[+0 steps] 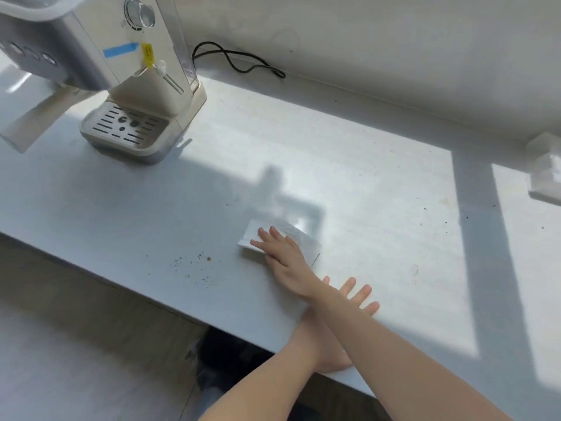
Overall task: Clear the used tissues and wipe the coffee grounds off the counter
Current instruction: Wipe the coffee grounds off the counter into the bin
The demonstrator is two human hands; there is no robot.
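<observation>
Across the middle of the frame, a smooth, pale grey counter point(364, 165), sunlit in blocks. At upper left, a cream espresso machine point(145, 95) with a slotted metal drip tray. Below centre, crossed forearms: right hand point(282, 253) flat, fingers extended toward upper left, pressing down on a folded tissue point(258, 235); left hand point(359, 294) spread palm-down at the near edge, gripping nothing. Tissue white, thin, roughly rectangular, long axis running left to right, dipping slightly rightward. Just left of it, dark speckled coffee grounds point(197, 265).
</observation>
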